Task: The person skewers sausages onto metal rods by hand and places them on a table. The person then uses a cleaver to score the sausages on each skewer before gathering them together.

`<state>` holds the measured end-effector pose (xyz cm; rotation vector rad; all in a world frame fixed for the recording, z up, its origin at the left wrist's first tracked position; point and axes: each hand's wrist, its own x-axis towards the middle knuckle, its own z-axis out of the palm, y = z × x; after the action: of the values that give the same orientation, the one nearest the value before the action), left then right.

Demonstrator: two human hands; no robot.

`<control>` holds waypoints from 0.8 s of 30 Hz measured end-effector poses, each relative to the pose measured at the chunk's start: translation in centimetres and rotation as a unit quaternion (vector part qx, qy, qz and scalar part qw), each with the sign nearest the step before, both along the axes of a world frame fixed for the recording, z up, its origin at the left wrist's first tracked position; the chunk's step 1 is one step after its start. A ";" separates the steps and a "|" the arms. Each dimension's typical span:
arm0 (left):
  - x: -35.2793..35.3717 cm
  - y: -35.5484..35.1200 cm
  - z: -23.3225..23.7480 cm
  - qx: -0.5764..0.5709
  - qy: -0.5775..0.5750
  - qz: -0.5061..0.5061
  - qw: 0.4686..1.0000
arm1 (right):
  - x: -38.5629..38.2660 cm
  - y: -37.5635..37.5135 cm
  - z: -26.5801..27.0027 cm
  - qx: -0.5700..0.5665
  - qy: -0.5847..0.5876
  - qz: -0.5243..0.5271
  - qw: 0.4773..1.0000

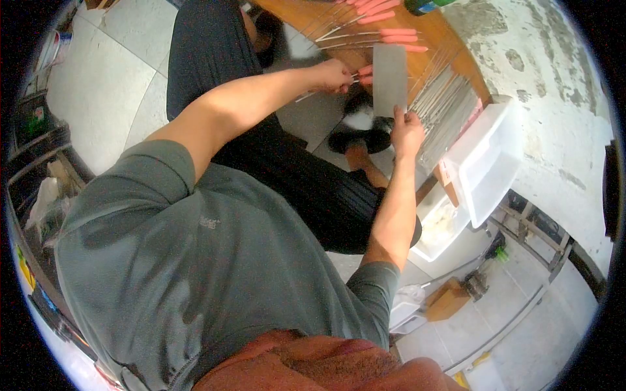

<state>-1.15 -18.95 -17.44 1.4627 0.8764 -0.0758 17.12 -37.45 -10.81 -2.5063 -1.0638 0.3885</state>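
My left hand [336, 76] is closed around thin rods with pink ends [366, 74], which point to the right toward a grey plate. That flat rectangular grey plate [390, 78] stands in my right hand [407, 133], gripped at its lower edge with the thumb on its face. Beyond both hands, more pink-ended rods [399, 32] lie spread on the wooden tabletop [466, 55]. Close to the right of my right hand, a thick layer of thin grey rods [443, 107] is fanned out.
A white plastic bin [489, 159] stands right of the grey rods, with another white container [438, 225] below it. A green object [420, 6] is at the table's far edge. A stained wall [548, 98] borders the right side. My legs [293, 169] are under the work.
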 end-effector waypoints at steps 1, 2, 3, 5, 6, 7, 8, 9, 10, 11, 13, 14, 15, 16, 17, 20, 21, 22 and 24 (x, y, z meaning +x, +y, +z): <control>0.0 0.0 0.3 -0.007 -0.003 0.005 1.000 | 0.1 0.1 -0.2 -0.003 -0.007 0.000 1.000; -0.1 -0.1 0.4 -0.005 0.000 0.007 1.000 | 0.1 0.2 -0.2 -0.005 -0.014 0.000 1.000; -0.2 -0.1 0.6 -0.003 0.003 0.009 1.000 | 0.0 0.2 -0.1 0.000 0.005 -0.002 1.000; -0.1 -0.1 0.0 0.012 0.000 0.007 1.000 | -0.2 0.2 0.1 0.008 0.041 -0.007 0.999; -0.1 -0.2 -0.6 0.025 -0.004 0.003 1.000 | -0.2 0.3 0.2 0.005 0.037 -0.008 0.999; 0.0 -0.1 -1.3 0.038 -0.008 -0.001 0.999 | -0.3 0.5 0.3 0.002 0.033 -0.010 0.999; 0.1 0.1 -1.9 0.051 -0.006 -0.010 0.999 | -0.3 0.7 0.4 -0.001 0.030 -0.011 0.999; 0.1 0.3 -1.8 0.065 -0.003 -0.019 0.998 | -0.3 0.8 0.4 0.004 0.020 -0.001 1.000; 0.1 0.3 -1.8 0.079 -0.001 -0.028 0.996 | -0.4 1.0 0.5 0.010 0.010 0.008 1.000; 0.2 0.3 -1.8 0.083 0.006 -0.025 0.996 | -0.4 1.1 0.4 0.015 0.001 0.017 1.000; 0.2 0.2 -1.6 0.090 0.020 -0.019 0.996 | 0.1 1.1 -0.6 0.020 -0.003 0.027 0.999; 0.2 0.2 -1.7 0.096 0.019 -0.020 0.995 | 0.4 1.1 -1.0 0.023 -0.006 0.033 0.999; 0.2 0.2 -1.8 0.102 0.018 -0.021 0.994 | 0.2 1.1 -0.7 0.010 0.000 0.030 0.999; 0.2 0.2 -2.0 0.108 0.017 -0.022 0.994 | 0.0 1.1 -0.3 -0.003 0.005 0.028 1.000; 0.2 0.3 -2.2 0.088 0.006 -0.007 0.996 | -0.3 0.9 0.1 -0.017 0.010 0.025 0.999; 0.4 0.6 -1.9 0.048 -0.006 0.014 0.999 | -0.3 -0.2 1.0 -0.101 0.028 0.032 0.994; 0.3 0.7 -1.3 0.050 0.005 0.004 0.999 | -0.1 -0.4 1.0 -0.083 0.023 0.029 0.996; 0.3 0.8 -1.0 0.052 0.016 -0.004 0.998 | 0.2 -0.8 0.6 -0.064 0.018 0.025 0.997; 0.1 0.7 -1.1 0.062 -0.001 -0.002 0.998 | 0.2 -0.6 0.5 -0.037 0.015 0.013 0.999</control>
<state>-1.02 -18.21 -18.51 1.5798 0.8894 -0.0235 17.29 -38.09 -10.32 -2.5441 -1.0900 0.4803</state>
